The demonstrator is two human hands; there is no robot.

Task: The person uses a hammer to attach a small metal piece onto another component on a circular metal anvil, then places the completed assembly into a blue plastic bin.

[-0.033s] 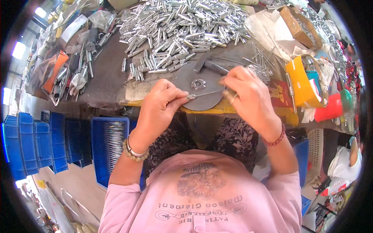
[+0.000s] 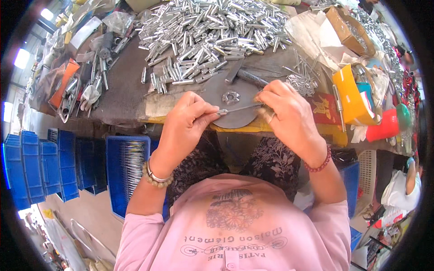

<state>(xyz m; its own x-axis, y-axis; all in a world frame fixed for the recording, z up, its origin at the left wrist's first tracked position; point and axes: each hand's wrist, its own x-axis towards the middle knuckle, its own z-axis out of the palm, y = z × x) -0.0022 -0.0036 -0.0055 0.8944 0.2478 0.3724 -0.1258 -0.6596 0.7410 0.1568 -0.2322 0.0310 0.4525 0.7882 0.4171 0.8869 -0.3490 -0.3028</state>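
A thin metal rod point(image 2: 244, 107) slants over a grey disc point(image 2: 239, 119), its left end in a small metal fitting point(image 2: 222, 112) pinched between thumb and fingers of the left hand point(image 2: 192, 113). The right hand point(image 2: 289, 107) curls at the other end; blur hides whether that grip closes. Almost nothing has changed since the preceding picture, suggesting the same step. Beyond both grips lie a hammer point(image 2: 233, 71) and heaped metal tubes point(image 2: 212, 38) on the worktop point(image 2: 120, 86).
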